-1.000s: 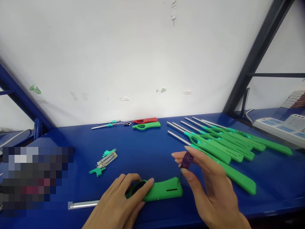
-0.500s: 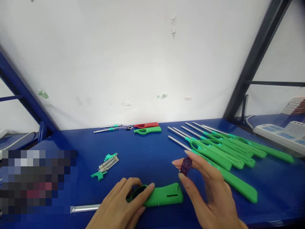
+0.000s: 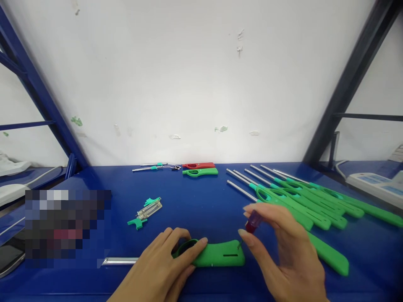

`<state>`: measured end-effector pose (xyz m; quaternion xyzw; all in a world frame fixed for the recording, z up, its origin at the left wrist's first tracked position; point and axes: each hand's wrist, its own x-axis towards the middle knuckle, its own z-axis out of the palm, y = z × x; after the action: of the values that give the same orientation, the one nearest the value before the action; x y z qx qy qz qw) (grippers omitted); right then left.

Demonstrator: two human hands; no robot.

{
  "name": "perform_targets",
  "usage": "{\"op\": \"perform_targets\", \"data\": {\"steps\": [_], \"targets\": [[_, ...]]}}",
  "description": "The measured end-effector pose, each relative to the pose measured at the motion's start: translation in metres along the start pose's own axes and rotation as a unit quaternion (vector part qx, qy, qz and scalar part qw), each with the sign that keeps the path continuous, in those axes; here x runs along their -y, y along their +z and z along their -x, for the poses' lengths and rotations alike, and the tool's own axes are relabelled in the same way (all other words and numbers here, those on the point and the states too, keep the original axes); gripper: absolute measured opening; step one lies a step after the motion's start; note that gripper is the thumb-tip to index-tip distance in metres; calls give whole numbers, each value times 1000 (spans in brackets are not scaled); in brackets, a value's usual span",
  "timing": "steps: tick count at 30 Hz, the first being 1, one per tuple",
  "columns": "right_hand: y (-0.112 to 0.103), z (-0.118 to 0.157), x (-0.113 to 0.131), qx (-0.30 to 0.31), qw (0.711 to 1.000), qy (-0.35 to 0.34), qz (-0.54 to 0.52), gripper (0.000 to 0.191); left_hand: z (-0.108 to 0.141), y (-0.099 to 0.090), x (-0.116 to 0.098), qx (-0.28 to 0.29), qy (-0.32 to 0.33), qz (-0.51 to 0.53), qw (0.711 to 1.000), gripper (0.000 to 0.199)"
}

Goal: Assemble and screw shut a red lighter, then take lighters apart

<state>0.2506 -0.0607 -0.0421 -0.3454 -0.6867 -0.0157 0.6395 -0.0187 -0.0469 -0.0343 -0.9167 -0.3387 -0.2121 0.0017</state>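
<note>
A green long-neck lighter [image 3: 220,254] lies on the blue table in front of me, its metal tube pointing left and its slotted handle end to the right. My left hand [image 3: 165,262] is closed round it at the trigger loop, thumb along the handle. With fingertips and thumb, my right hand [image 3: 283,247] pinches a small screwdriver [image 3: 253,221] by its dark purple-red handle. The screwdriver leans slightly, its thin shaft reaching down to the hole near the handle's right end. Whether the tip sits in a screw is too small to tell.
Several green lighters [image 3: 327,251] lie side by side at the right. Teal and clear parts [image 3: 147,212] sit left of centre. At the back are a red handle [image 3: 200,165], a green handle [image 3: 201,172] and metal tubes [image 3: 145,168]. A phone [image 3: 11,256] is at far left, beside a blurred patch.
The whole view has shifted slightly. The screwdriver now leans further right at its top, and my right fingers have turned on its handle. My left hand still holds the lighter.
</note>
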Motion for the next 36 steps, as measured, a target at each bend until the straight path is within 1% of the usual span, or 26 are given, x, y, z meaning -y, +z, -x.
{"op": "perform_targets", "data": {"steps": [3,7,9,12,17,19,22,23,25,28,29,31,33,34,36], "targets": [[0,1,0,-12,1000,-2,-12,71,0,-1,-2,13,-11,-7,1000,53],[1,2,5,2,999,52,4,64,3,0,-2,39,-17,-7,999,54],[1,2,5,6,999,45,1,66,4,2,-1,38,-19,-5,999,54],[1,3,3,4,1000,14,-16,73,5,3,0,25,-20,-7,999,55],[0,8,6,3,996,78,31,63,4,4,3,31,-6,-28,999,55],[0,8,6,8,997,64,35,64,4,5,5,30,3,-37,999,57],[1,6,5,8,999,30,17,70,3,7,7,22,13,-47,999,60],[3,6,5,4,999,33,16,69,3,8,7,19,14,-47,999,60],[6,6,7,-10,998,62,12,66,4,12,9,8,10,-42,999,57],[6,4,12,-38,996,87,-1,70,5,18,11,-44,28,-39,998,51],[4,3,14,-41,995,86,8,67,5,19,12,-56,33,-40,997,50],[-5,-2,15,-18,994,86,62,49,4,19,12,-56,32,-44,997,50],[-18,-8,13,57,988,75,126,28,3,17,11,-34,23,-49,998,50],[-25,-11,11,86,981,82,156,24,2,17,10,-37,29,-51,998,50],[-35,-14,6,150,969,77,178,20,1,19,11,-68,51,-56,995,48]]}}
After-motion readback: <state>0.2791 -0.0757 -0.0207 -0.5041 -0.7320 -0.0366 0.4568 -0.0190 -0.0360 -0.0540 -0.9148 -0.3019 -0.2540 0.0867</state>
